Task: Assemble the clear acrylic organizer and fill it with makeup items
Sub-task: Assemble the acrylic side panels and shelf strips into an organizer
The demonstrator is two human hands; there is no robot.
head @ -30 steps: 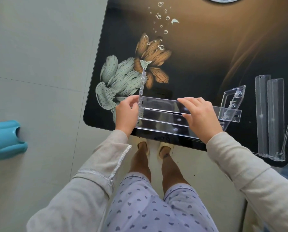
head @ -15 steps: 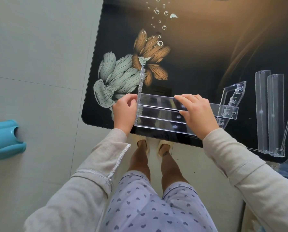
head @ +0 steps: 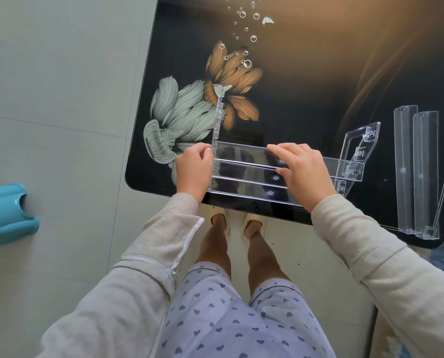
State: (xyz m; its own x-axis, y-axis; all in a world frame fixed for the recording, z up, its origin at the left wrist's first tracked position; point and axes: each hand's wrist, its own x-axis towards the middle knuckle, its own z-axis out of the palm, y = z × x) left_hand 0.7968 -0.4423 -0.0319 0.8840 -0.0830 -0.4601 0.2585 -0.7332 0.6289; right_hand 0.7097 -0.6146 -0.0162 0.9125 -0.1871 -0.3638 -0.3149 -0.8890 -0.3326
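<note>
Here's the clear acrylic stepped organizer (head: 244, 167), smooth, see-through, with hard glints along its edges. Under it the black counter (head: 306, 99) is highly glossy, almost mirror-slick, with its flower print under the shine. Off to the side, the long clear plastic channel pieces (head: 407, 171) have the same polished transparency. The pale grey floor tiles (head: 60, 73) look matt. The teal moulded plastic object (head: 6, 215) has a soft sheen. The beige cloth sleeves (head: 148, 267) are matt with stitched hems, and the lavender heart-print shorts (head: 228, 319) are thin matt fabric.

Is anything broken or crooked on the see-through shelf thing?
Nothing looks broken or spilled. The right side panel leans outward, while the left side panel stands straight, so the organizer looks lopsided. It also sits right at the table's near edge.
</note>
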